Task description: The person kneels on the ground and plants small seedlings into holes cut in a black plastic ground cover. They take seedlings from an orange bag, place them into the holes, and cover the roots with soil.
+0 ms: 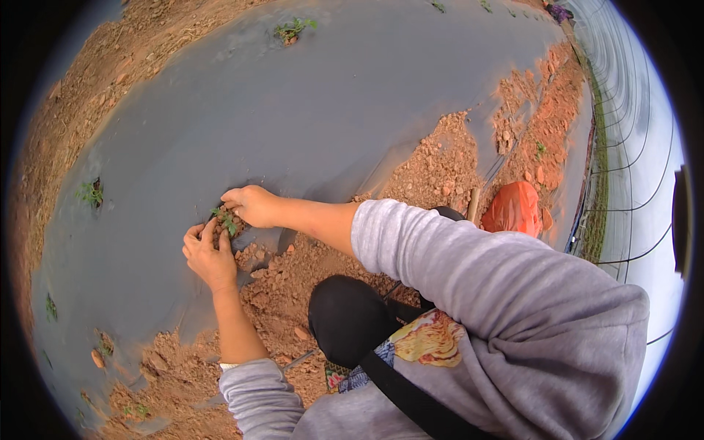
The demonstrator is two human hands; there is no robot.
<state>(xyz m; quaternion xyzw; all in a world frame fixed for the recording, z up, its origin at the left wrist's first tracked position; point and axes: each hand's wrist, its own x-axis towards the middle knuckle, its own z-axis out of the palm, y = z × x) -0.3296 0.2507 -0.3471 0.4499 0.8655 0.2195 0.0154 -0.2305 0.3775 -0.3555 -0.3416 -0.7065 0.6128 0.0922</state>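
Observation:
A small green seedling (229, 224) stands in a soil-filled hole in the grey plastic mulch film (264, 126). My left hand (210, 253) is on its near-left side, fingers spread and curved around the edge of the hole, fingertips at the soil. On the seedling's other side, my right hand (253, 205) has its thumb and fingers bent close together at the soil and film edge. Whether anything small is between those fingertips cannot be told. The base of the stem is partly hidden by leaves and fingers.
Loose reddish soil (297, 264) lies between the film and my knees. An orange-red plastic bag (512, 209) rests at the right, beside a wooden stick (473, 204). Other seedlings (91, 192) grow through the film. Translucent sheeting (632, 165) runs along the right. Someone in purple (560, 12) is far off.

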